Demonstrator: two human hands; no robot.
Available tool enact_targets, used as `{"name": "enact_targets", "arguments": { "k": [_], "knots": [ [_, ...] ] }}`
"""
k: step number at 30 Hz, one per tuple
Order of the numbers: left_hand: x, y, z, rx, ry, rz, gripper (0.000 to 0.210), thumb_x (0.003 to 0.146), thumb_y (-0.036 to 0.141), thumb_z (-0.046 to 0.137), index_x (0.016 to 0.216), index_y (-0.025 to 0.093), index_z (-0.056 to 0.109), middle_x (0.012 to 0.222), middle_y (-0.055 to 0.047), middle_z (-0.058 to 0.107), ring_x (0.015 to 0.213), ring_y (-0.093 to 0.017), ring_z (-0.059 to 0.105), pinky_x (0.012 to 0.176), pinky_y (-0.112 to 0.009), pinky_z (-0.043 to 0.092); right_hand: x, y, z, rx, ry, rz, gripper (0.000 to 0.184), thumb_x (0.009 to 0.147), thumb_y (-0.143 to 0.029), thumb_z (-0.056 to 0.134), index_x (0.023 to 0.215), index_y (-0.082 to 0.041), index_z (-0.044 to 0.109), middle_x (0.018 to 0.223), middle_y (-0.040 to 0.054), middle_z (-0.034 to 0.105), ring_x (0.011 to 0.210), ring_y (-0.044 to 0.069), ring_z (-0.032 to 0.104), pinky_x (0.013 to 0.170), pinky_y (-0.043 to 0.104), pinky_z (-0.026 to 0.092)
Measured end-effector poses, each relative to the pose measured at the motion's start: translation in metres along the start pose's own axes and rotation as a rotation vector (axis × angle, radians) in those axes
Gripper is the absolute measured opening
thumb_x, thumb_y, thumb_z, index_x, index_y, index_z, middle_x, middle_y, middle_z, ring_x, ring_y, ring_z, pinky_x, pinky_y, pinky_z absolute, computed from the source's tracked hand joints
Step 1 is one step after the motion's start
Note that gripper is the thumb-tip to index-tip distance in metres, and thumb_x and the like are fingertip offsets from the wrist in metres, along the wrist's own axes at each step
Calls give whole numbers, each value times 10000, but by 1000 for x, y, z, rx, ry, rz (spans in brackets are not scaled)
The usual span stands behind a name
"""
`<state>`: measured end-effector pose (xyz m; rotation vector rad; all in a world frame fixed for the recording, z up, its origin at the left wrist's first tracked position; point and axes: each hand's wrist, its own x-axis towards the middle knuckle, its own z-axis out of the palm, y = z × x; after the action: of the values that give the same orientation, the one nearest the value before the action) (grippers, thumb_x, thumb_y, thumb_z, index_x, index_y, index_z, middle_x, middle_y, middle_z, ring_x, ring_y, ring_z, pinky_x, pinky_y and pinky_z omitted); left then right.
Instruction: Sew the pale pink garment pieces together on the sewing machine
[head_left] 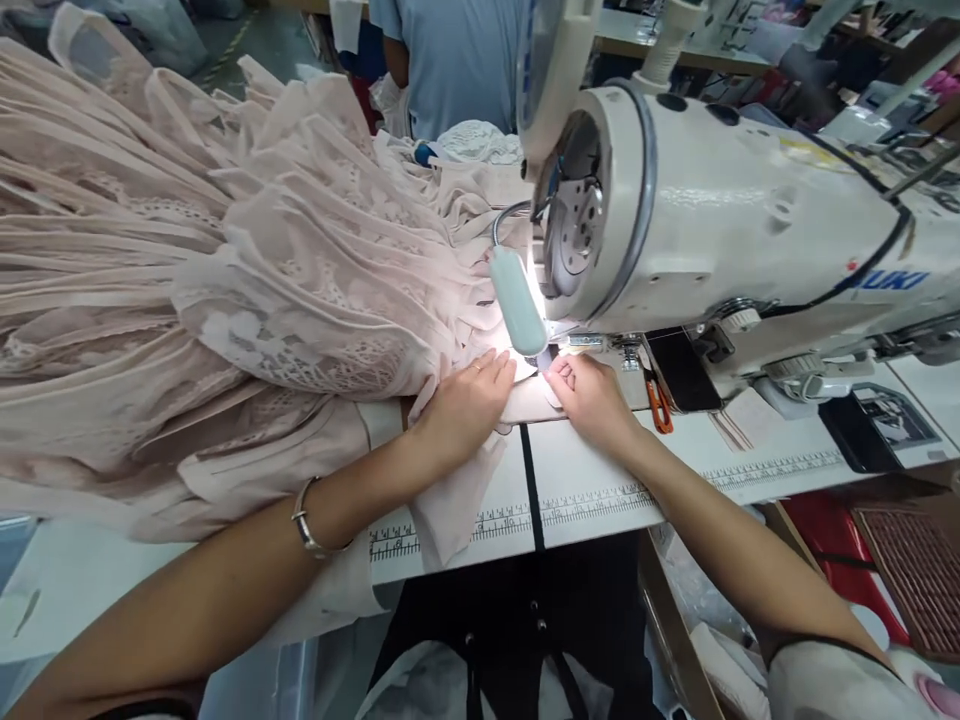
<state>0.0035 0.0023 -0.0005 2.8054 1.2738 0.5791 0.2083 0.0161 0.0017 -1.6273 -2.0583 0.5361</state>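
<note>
Forearms (375,476) cross the tabletop's (600,455) near edge; left hand (466,402), fingers together, flattens pale fabric (456,505); right hand (592,402) pinches it: likely soft, best held by edges.

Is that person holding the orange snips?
No, the orange snips lie on the white sewing table, apart from both the left hand and right hand.

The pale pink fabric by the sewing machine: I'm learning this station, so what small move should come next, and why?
Probably ease the pale pink fabric slightly forward under the sewing machine: the left hand lies flat beside the lit spot, the right hand has its fingers curled there, and the lamp hangs just above. What those fingers hold is hard to tell.
</note>
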Motion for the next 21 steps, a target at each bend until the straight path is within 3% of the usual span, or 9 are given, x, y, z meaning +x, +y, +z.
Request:
{"name": "enact_targets", "arguments": {
  "k": [2, 4, 7, 10, 21],
  "knots": [
    [-1, 3, -2, -163, 1, -69, 388, 954, 4, 419, 1290, 120, 574, 1283, -107, 691, 1187, -193, 666, 996, -320, 565, -1, 1, 0, 44, 14, 3, 109, 888, -252, 478, 787, -237, 517, 708, 16, 596, 683, 187, 537, 687, 320, 400],
    [-4, 10, -2, -218, -42, 13, 441, 946, -10, 412, 1330, 151, 555, 1342, -73, 665, 1248, -176, 631, 1022, -302, 550, -2, 1, -1, 69, 11, 4, 97, 873, -244, 468, 802, -237, 532, 738, 24, 614, 702, 190, 548, 701, 325, 412],
    [-9, 22, 1, -55, -106, 171, 430, 940, -28, 419, 1337, 74, 548, 1387, -146, 624, 1370, -257, 530, 1097, -392, 502, -2, 0, -2, 72, 14, 3, 119, 874, -263, 465, 784, -238, 539, 736, 27, 620, 712, 192, 557, 715, 331, 424],
    [-11, 28, 4, 113, -111, 191, 428, 947, -32, 405, 1352, 22, 533, 1401, -200, 598, 1383, -313, 507, 1105, -459, 490, -2, 0, -2, 66, 30, -11, 130, 876, -270, 460, 775, -238, 535, 728, 29, 620, 706, 190, 557, 719, 334, 433],
    [-4, 21, 1, 202, -100, 216, 395, 955, -39, 399, 1305, 43, 564, 1371, -177, 622, 1347, -308, 547, 1063, -426, 504, -2, 2, -3, 27, 41, -56, 134, 891, -240, 493, 782, -231, 570, 705, 18, 622, 665, 181, 555, 677, 331, 446]
  ]
}}
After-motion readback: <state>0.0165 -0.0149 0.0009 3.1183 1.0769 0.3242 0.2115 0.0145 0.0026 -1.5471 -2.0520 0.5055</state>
